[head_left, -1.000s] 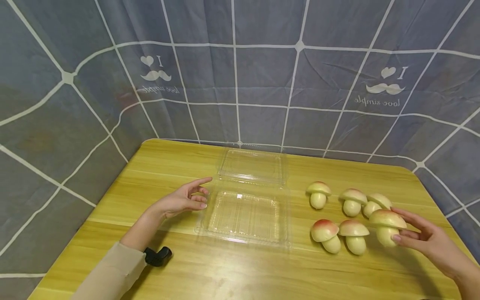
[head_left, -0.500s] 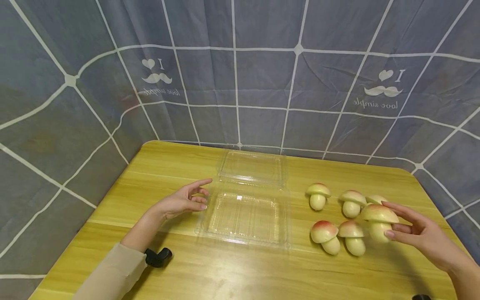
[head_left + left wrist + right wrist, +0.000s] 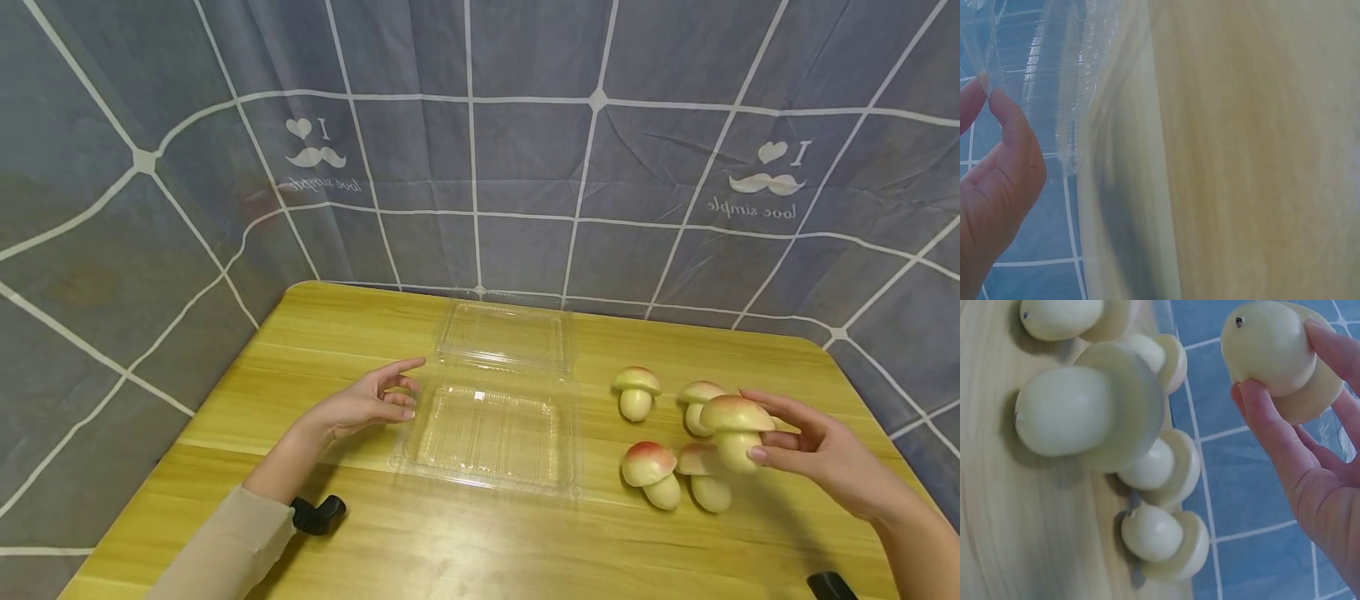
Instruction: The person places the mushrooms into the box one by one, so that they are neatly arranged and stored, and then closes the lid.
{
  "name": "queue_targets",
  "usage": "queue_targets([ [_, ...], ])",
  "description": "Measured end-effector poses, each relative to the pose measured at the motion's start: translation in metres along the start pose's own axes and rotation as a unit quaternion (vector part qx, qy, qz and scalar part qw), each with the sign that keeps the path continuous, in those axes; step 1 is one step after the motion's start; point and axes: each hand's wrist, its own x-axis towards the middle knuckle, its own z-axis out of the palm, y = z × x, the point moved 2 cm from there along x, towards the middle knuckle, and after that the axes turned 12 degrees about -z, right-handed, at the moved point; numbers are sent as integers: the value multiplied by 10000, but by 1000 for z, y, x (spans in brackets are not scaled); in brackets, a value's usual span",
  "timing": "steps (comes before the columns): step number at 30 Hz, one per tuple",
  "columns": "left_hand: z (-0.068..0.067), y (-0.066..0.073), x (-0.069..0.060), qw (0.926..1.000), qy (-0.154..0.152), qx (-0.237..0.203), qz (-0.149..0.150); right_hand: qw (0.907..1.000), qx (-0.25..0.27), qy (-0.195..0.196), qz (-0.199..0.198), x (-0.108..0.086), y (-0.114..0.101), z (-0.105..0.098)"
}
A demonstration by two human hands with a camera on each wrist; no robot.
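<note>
Pinching a mushroom (image 3: 733,414) aloft, the right fingers (image 3: 787,407) are probably needing to reach the box (image 3: 487,433) beside the loosely parted left fingers (image 3: 396,367).

container (image 3: 491,433): glossy plastic | mushrooms (image 3: 735,415): smooth | tabletop (image 3: 420,550): glossy wood-grain | curtain (image 3: 525,154): cloth

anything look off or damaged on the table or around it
The white lettering on the blue-grey curtain reads backwards, perhaps because its reverse side faces inward. The front-left mushroom sits askew; nothing looks spilled or damaged.
</note>
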Motion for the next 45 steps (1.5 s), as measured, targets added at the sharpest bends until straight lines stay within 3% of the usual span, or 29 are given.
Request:
queue_targets([
  [18, 2, -1, 0, 9998, 6, -166, -101, 9985, 399, -314, -185, 40, -16, 12],
  [22, 2, -2, 1, 9997, 9, -230, -112, 9995, 183, -255, -9, 49, -21, 15],
  [29, 2, -3, 0, 9996, -45, -237, -124, 9977, -657, -124, 128, 68, -29, 23],
  [36, 3, 0, 1, 9992, -115, -377, -47, 9994, -295, -190, -69, 91, -36, 33],
  [39, 4, 0, 2, 9990, -158, -422, -48, 9995, -191, -258, 64, 99, -39, 37],
  [45, 2, 0, 1, 9989, -169, -441, -16, 9971, -563, -337, 390, 116, -42, 47],
])
